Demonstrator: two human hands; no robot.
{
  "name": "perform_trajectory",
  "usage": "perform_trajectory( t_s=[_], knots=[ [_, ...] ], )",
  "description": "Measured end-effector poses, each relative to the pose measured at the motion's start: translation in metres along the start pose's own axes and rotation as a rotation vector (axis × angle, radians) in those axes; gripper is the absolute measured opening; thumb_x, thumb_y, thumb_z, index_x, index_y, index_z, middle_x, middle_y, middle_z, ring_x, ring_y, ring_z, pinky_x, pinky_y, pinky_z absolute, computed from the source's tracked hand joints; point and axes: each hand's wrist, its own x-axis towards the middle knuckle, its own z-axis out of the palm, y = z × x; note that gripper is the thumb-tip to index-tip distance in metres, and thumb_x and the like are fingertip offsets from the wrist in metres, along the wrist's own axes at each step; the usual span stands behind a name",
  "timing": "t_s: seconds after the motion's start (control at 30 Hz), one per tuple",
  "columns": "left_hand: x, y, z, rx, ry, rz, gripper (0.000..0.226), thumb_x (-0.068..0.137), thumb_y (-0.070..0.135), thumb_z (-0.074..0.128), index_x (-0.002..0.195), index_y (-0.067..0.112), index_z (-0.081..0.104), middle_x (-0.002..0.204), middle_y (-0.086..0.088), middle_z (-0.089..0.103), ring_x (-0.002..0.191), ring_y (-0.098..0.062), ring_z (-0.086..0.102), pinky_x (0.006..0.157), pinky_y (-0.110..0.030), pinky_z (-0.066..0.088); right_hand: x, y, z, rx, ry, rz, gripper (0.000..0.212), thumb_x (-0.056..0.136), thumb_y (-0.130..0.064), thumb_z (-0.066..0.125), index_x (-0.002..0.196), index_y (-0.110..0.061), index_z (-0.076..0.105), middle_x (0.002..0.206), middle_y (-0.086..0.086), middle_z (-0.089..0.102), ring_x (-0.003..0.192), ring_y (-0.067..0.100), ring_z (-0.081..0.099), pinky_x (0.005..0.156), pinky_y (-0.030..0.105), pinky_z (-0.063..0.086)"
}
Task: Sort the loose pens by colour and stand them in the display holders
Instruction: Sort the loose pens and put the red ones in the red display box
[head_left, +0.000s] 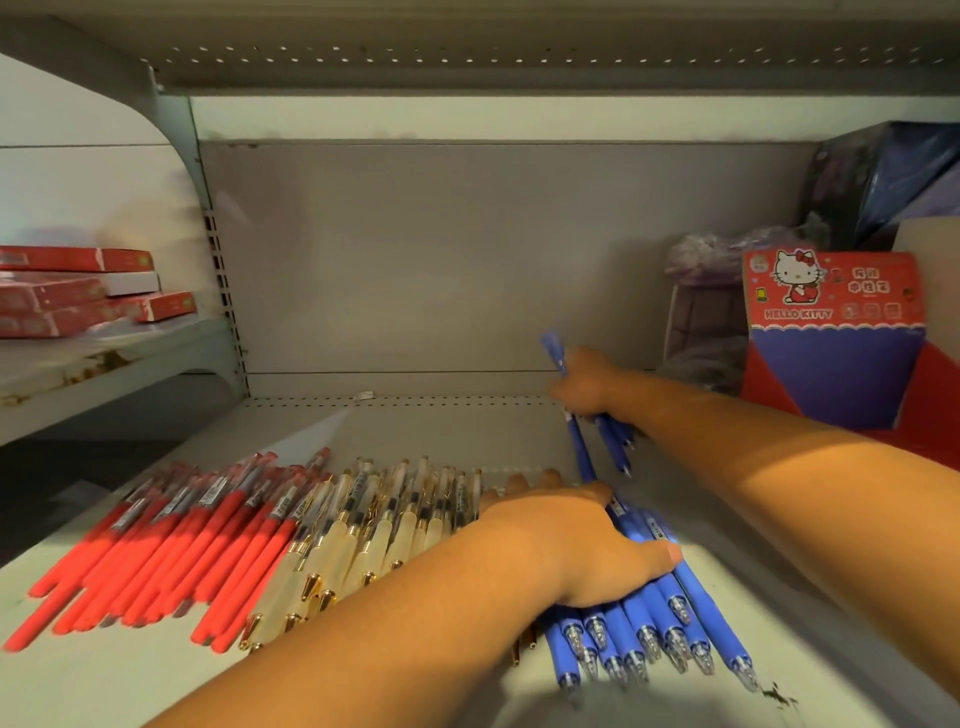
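Pens (582, 448), blue, in right hand (589, 383)

Warm, dim light; forearms cast shadows across the shelf (467, 431). Red pens (156, 545) smear with blur; edges bow.

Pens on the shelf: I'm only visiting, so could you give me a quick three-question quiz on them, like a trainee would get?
1. True or false: the right hand grips several blue pens.
2. The cream pens lie: A, left of the red pens; B, between the red pens and the blue pens; C, right of the blue pens.
3. Fill in: the left hand presses on a pile of ___ pens.

Key: 1 true; 2 B; 3 blue.
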Motion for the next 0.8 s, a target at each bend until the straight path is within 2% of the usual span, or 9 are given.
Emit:
perform_trajectory(
  t_s=[0.1,0.27,0.37,0.43,0.47,0.53,0.63,0.67,0.8],
  knots=[
    [0.001,0.000,-0.003,-0.009,-0.010,-0.014,0.084,0.084,0.077,0.042,0.154,0.037,0.019,0.163,-0.006,0.019,0.147,-0.035,0.021,0.118,-0.054,0.021,-0.009,-0.004,-0.026,0.127,0.113,-0.033,0.026,0.090,-0.009,0.055,0.068,-0.011,0.042,0.062,0.008,0.045,0.051,0.018,0.045,0.048,0.027,0.037],
    [0.002,-0.001,-0.006,-0.044,-0.015,-0.012,0.088,0.083,0.078,0.047,0.153,0.028,0.027,0.156,-0.005,0.034,0.134,-0.029,0.042,0.104,-0.038,0.037,-0.043,-0.008,-0.071,0.208,0.269,-0.098,0.025,0.089,-0.011,0.056,0.068,-0.012,0.043,0.057,0.004,0.042,0.048,0.014,0.042,0.046,0.025,0.035],
    [-0.003,0.001,-0.014,-0.028,0.037,-0.039,0.084,0.083,0.074,0.051,0.148,0.023,0.036,0.150,-0.004,0.042,0.129,-0.027,0.046,0.095,-0.034,0.040,-0.070,-0.006,-0.086,0.275,0.265,-0.074,0.019,0.091,-0.014,0.055,0.074,-0.011,0.048,0.059,0.005,0.045,0.052,0.017,0.045,0.051,0.028,0.040],
    [-0.004,0.002,-0.023,-0.059,0.147,-0.049,0.046,0.087,0.054,0.057,0.117,0.019,0.058,0.116,-0.004,0.061,0.100,-0.025,0.059,0.076,-0.029,0.046,-0.089,-0.004,-0.087,0.352,0.218,0.003,0.018,0.091,-0.014,0.054,0.074,-0.009,0.051,0.057,0.006,0.048,0.050,0.018,0.046,0.050,0.028,0.041],
    [-0.004,0.001,-0.028,-0.088,0.227,-0.047,0.023,0.086,0.038,0.057,0.093,0.016,0.061,0.091,-0.004,0.061,0.078,-0.024,0.057,0.062,-0.026,0.042,-0.099,-0.003,-0.084,0.431,0.167,0.053,0.020,0.091,-0.012,0.054,0.071,-0.008,0.052,0.052,0.005,0.049,0.046,0.017,0.046,0.046,0.025,0.041],
    [-0.005,0.001,-0.035,-0.170,0.362,-0.028,0.016,0.080,0.019,0.052,0.067,0.012,0.048,0.063,-0.005,0.047,0.055,-0.025,0.041,0.051,-0.025,0.032,-0.117,-0.001,-0.074,0.627,0.047,0.101,0.023,0.090,-0.005,0.051,0.067,-0.006,0.051,0.042,0.004,0.048,0.036,0.014,0.043,0.039,0.021,0.037],
    [-0.006,0.004,-0.035,-0.522,0.388,0.056,0.020,0.084,0.023,0.060,0.074,0.005,0.063,0.065,-0.010,0.066,0.055,-0.031,0.062,0.051,-0.032,0.054,-0.136,0.000,-0.053,0.820,-0.060,0.152,0.023,0.088,0.003,0.048,0.067,-0.005,0.048,0.043,0.007,0.044,0.036,0.015,0.039,0.038,0.020,0.037],
    [-0.006,0.006,-0.034,-0.635,0.362,0.081,0.020,0.084,0.024,0.067,0.079,0.005,0.067,0.067,-0.009,0.070,0.056,-0.024,0.067,0.053,-0.031,0.058,-0.141,-0.001,-0.048,0.854,-0.072,0.175,0.022,0.089,0.003,0.049,0.068,-0.004,0.048,0.046,0.008,0.044,0.038,0.016,0.041,0.038,0.020,0.039],
    [-0.004,0.002,-0.029,-0.760,0.289,0.038,0.023,0.077,0.013,0.084,0.088,0.001,0.068,0.065,-0.006,0.070,0.054,-0.017,0.067,0.053,-0.022,0.055,-0.149,0.000,-0.037,0.979,-0.112,0.241,0.015,0.096,-0.003,0.050,0.080,-0.005,0.051,0.049,0.008,0.047,0.037,0.015,0.046,0.037,0.022,0.046]
  ],
)
